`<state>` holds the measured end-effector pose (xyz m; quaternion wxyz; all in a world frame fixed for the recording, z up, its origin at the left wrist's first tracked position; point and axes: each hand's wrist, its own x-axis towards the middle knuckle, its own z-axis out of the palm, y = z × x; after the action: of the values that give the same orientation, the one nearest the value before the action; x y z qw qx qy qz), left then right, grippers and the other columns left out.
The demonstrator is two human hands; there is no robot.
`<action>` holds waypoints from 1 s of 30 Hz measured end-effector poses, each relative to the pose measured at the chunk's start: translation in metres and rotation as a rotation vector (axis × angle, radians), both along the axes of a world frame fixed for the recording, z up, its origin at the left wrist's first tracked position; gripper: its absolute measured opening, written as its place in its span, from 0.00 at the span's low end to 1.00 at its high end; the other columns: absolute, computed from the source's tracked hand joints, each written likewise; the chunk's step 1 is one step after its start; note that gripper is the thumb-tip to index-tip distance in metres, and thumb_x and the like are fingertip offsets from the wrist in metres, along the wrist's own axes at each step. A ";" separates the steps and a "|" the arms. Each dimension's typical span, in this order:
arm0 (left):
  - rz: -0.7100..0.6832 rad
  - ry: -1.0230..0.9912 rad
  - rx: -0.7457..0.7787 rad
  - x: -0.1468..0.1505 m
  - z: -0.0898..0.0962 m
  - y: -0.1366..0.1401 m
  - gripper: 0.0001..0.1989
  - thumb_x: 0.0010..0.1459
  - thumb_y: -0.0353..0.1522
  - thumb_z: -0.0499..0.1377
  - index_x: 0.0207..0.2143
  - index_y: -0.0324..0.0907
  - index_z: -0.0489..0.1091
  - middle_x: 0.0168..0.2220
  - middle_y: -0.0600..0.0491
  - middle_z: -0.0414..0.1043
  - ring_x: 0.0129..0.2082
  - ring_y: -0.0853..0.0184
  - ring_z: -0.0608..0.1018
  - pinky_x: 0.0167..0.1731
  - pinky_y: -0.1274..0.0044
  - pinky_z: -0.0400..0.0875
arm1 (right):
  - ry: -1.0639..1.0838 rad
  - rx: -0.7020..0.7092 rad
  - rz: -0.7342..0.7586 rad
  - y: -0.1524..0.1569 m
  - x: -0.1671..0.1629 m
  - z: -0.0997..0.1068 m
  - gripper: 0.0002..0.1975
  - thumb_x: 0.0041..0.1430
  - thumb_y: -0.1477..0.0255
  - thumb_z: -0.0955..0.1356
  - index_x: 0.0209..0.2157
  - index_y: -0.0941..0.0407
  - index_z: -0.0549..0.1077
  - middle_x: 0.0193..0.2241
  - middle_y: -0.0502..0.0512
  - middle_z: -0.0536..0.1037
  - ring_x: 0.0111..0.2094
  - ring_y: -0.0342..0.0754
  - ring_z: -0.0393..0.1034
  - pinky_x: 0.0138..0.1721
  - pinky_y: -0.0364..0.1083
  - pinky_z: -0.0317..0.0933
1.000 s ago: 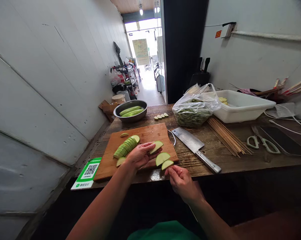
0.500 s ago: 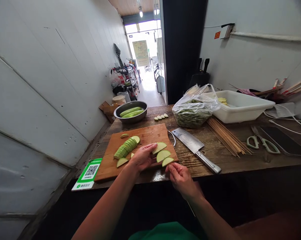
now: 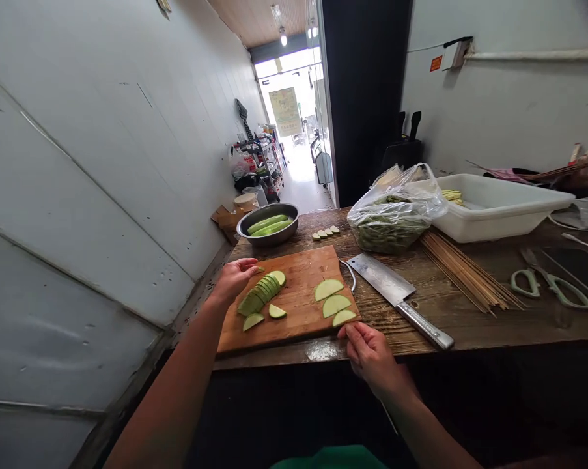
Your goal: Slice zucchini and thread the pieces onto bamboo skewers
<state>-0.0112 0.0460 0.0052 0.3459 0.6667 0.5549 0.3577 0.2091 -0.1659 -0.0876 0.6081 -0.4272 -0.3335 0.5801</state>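
Observation:
My left hand (image 3: 234, 280) reaches over the far left of the wooden cutting board (image 3: 298, 260), fingertips pinched at a small zucchini slice (image 3: 260, 269) that they partly cover. Beside it, a leaning row of cut zucchini (image 3: 259, 294) lies on the board, with loose half-round slices (image 3: 277, 311) in front. My right hand (image 3: 368, 352) is closed at the board's near right corner on a thin skewer (image 3: 390, 418), whose tail sticks out below the hand. Three half-round zucchini slices (image 3: 336, 305) line up just beyond those fingers; the skewer inside them is hidden.
A cleaver (image 3: 396, 298) lies right of the board, then bamboo skewers (image 3: 469, 273) and scissors (image 3: 550, 280). Behind are a metal bowl (image 3: 245, 229) of whole zucchini, small white pieces (image 3: 325, 232), a plastic bag (image 3: 396, 208) of green vegetables and a white tub (image 3: 508, 212).
My left hand has left the three slices and moved left to the small slice at the far side of the board. My right hand stays by the near right corner. The view has shifted slightly.

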 end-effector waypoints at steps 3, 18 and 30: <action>-0.109 0.187 -0.028 0.007 -0.008 0.008 0.24 0.36 0.44 0.64 0.36 0.38 0.73 0.36 0.47 0.75 0.37 0.61 0.74 0.38 0.75 0.67 | 0.002 0.003 -0.006 0.001 0.000 0.001 0.18 0.53 0.56 0.64 0.29 0.59 0.66 0.10 0.38 0.53 0.10 0.33 0.41 0.10 0.36 0.36; -0.351 0.769 0.201 0.032 0.006 0.000 0.20 0.52 0.39 0.53 0.46 0.42 0.69 0.46 0.48 0.70 0.43 0.61 0.73 0.43 0.74 0.64 | -0.027 0.017 -0.002 0.000 0.001 0.000 0.17 0.54 0.57 0.64 0.29 0.58 0.66 0.10 0.38 0.54 0.09 0.33 0.41 0.09 0.36 0.36; -0.463 0.874 0.436 0.034 0.004 -0.032 0.18 0.52 0.38 0.55 0.46 0.44 0.69 0.50 0.50 0.67 0.48 0.60 0.69 0.49 0.73 0.60 | 0.080 -0.021 -0.033 0.005 0.001 0.004 0.19 0.50 0.56 0.65 0.30 0.58 0.65 0.09 0.37 0.55 0.08 0.33 0.40 0.07 0.36 0.36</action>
<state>0.0225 0.0138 0.0094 0.0065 0.9145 0.3986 0.0683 0.2102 -0.1611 -0.0838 0.6258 -0.4153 -0.2956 0.5904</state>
